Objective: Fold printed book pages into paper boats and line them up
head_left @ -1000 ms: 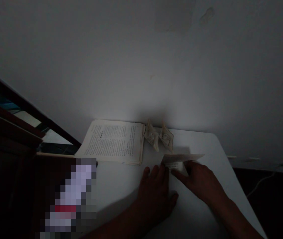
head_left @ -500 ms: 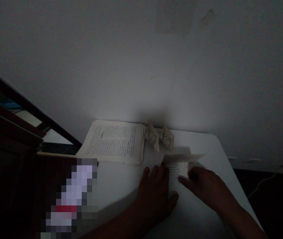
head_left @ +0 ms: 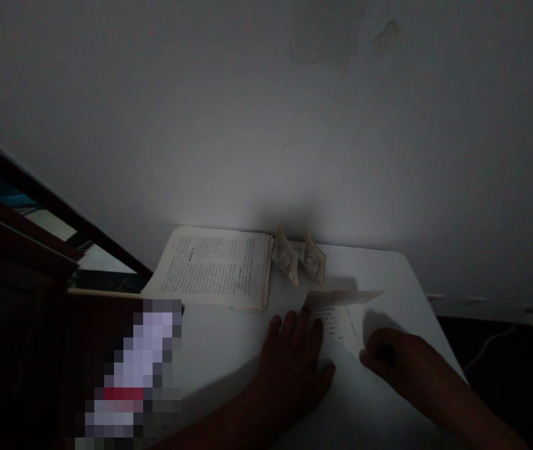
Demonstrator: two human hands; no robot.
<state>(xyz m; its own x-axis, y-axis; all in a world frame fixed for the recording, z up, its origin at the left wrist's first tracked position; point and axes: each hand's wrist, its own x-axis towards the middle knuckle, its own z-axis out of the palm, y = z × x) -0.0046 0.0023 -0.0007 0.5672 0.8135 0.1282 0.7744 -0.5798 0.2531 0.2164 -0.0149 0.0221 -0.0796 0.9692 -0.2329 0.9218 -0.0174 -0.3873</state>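
At the foot of a pale wall [head_left: 191, 125] stands a white table [head_left: 379, 269], which serves as the work surface. Lighting is low; fine creases cannot be read. A stack of printed pages [head_left: 214, 262] occupies the far left part of the top.

The left hand [head_left: 289, 369] lies flat, fingers extended, with the fingertips resting on the left end of the work and nothing clasped. The right hand [head_left: 405, 362] has thumb and forefinger brought together and appears to pinch the near right corner of the paper.

The folded sheet [head_left: 341, 319] is on the table between the two hands. One layer rises along the far side; a printed layer slopes toward the right fingertips. Expect a very light, thin part: soft across the face, somewhat stiffer along any crease, easily torn and apt to slide on a smooth top. Recommended hold: flat pressure at the left end, light pinch at the free corner; avoid gripping mid-panel, which may crumple it.

Obstructions: the left paper boat [head_left: 286, 257] stands just beside the stack, and the right paper boat [head_left: 313, 259] stands close behind the raised layer, limiting clearance on the far side. The near side offers more room.
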